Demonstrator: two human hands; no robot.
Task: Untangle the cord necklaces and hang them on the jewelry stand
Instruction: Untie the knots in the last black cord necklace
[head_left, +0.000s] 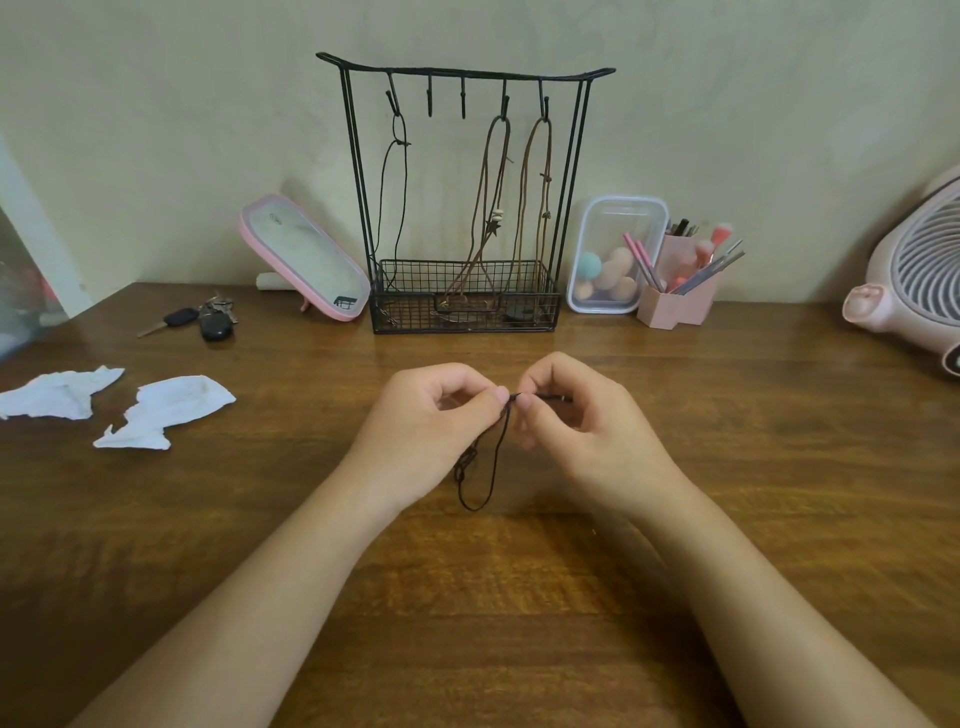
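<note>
Right now both of my hands are up over the wooden counter (519, 597), close together and almost touching at the fingertips. My left hand (431, 431) pinches a thin black cord necklace (493, 467) between thumb and forefinger, with the other fingers curled in. My right hand (582, 431) pinches the same cord just beside that spot, and a short stretch of it runs off to the right behind my fingers. From the pinch, the cord drops in a narrow loop between my wrists, with a small twisted snarl on its left strand. I cannot tell whether the bottom of the loop touches the counter. Straight ahead, against the wall, stands the black wire jewelry stand (467, 73). Another black cord (399, 141) hangs from its leftmost hook. A brown cord with a star charm (491, 227) and a second brown cord (544, 176) hang from the two hooks on the right. Their lower ends trail into the wire basket (467, 326) at the base. Left of the stand leans a pink-framed mirror (306, 260), with a bunch of keys (202, 317) in front of it. Two torn white paper scraps (166, 410) lie nearer to me on the left. Right of the stand sit a clear box of makeup sponges (613, 254), a pink brush holder (680, 301), and, at the edge, a pink fan (914, 280).
</note>
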